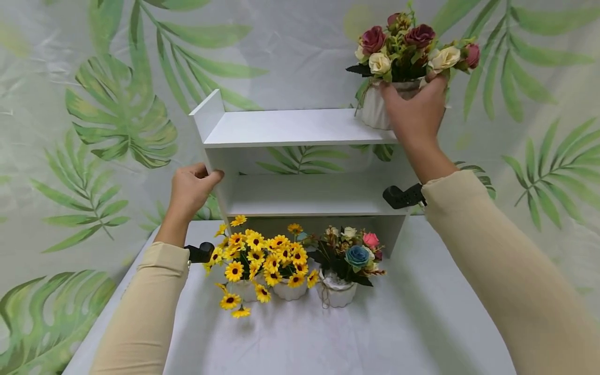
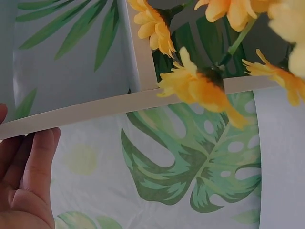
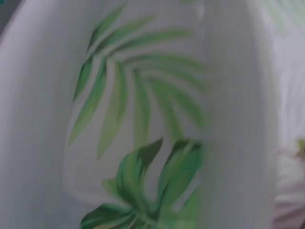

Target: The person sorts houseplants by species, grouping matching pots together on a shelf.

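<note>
My right hand [image 1: 419, 112] holds a white flowerpot [image 1: 373, 108] of artificial roses at the right end of the top board, its thumb and fingers round the pot. Dark pink and cream roses [image 1: 412, 49] rise over the hand. On the other side, my left hand [image 1: 189, 188] grips the left side panel of a white shelf unit [image 1: 281, 127], thumb toward the front. The left wrist view shows the left fingers [image 2: 39, 162] against the panel's edge. In the right wrist view the hand is out of sight; blurred white boards [image 3: 238, 114] fill much of it.
Two pots of yellow daisy-like flowers [image 1: 255, 255] stand in front of the shelf's base on the white table [image 1: 300, 344]. Right of them is a pot [image 1: 336, 294] with blue, pink and cream flowers. A leaf-patterned backdrop [image 1: 126, 114] hangs behind the shelf.
</note>
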`<state>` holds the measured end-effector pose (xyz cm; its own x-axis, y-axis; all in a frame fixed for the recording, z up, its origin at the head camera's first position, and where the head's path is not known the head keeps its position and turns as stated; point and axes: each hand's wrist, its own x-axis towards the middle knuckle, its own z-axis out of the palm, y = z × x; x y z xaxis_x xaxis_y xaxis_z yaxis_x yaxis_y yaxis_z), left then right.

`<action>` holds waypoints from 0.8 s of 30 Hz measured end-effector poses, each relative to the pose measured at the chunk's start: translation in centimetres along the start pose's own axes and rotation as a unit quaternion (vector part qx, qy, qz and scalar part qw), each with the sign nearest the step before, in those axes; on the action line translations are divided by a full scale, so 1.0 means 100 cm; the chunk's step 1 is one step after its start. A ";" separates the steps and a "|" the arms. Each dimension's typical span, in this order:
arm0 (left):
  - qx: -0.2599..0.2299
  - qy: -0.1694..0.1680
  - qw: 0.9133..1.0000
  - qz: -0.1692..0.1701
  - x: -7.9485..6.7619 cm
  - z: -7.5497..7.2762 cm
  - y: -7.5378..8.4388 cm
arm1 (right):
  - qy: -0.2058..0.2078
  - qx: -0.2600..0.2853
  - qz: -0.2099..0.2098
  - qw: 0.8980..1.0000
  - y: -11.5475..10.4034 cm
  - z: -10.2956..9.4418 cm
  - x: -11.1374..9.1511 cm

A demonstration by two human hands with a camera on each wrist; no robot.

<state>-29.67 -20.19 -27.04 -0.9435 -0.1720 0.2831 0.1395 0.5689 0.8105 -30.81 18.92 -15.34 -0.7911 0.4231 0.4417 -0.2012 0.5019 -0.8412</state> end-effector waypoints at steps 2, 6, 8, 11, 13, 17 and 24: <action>0.003 0.001 1.000 0.001 0.000 0.001 0.000 | 0.012 0.012 -0.038 0.999 0.004 -0.006 -0.014; -0.001 0.010 1.000 0.007 0.000 0.003 0.000 | 0.042 0.047 -0.149 0.987 0.030 -0.018 -0.050; -0.005 0.016 1.000 0.009 0.000 0.003 0.000 | 0.044 0.060 -0.189 0.979 0.045 -0.023 -0.069; -0.009 0.022 1.000 0.002 -0.001 0.003 0.002 | 0.026 0.062 -0.228 0.971 0.069 -0.031 -0.096; -0.006 0.021 1.000 -0.004 -0.002 0.003 0.003 | 0.008 0.050 -0.248 0.967 0.090 -0.036 -0.112; 0.002 0.019 1.000 -0.012 -0.002 0.004 0.006 | -0.030 -0.003 -0.249 0.968 0.143 -0.038 -0.141; -0.035 0.009 0.999 -0.028 -0.004 0.007 0.008 | -0.337 -0.083 0.038 0.937 0.215 -0.033 -0.173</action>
<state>-29.41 -19.06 -26.86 -0.9448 -0.2174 0.2451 0.1079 0.4997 0.8594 -19.55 24.87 -39.99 -0.9960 -0.0809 0.0379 -0.0803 0.6243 -0.7771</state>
